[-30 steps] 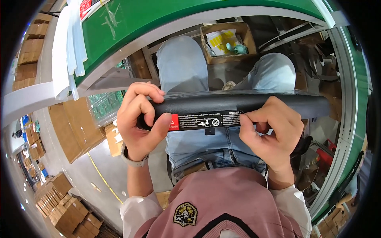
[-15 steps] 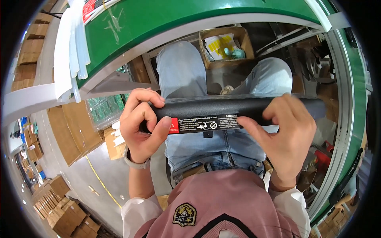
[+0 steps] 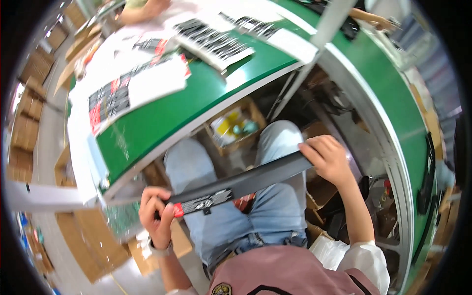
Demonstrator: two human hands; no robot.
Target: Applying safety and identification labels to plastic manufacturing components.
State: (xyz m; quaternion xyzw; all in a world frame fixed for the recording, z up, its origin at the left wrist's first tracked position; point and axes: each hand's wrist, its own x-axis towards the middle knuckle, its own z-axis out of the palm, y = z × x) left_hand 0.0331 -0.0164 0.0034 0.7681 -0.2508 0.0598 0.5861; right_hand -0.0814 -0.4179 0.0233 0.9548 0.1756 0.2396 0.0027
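A long black bar [image 3: 246,183] with a red and white label near one end lies across my lap, tilted up to the right. My left hand [image 3: 156,215] grips its labelled lower end. My right hand [image 3: 328,158] holds the upper right end with fingers curled over it. The bar hangs above my blue jeans, below the edge of the green table [image 3: 196,103].
Sheets of printed labels [image 3: 135,91] and white papers lie on the green table. A cardboard box [image 3: 236,129] with yellow and teal items sits on the floor under it. Brown cartons [image 3: 27,118] are stacked at the left. Another person's arm [image 3: 142,10] rests at the far edge.
The view has tipped upward, so the tabletop shows. The bar has swung from level to slanting, its right end raised, and my hands are farther apart on it.
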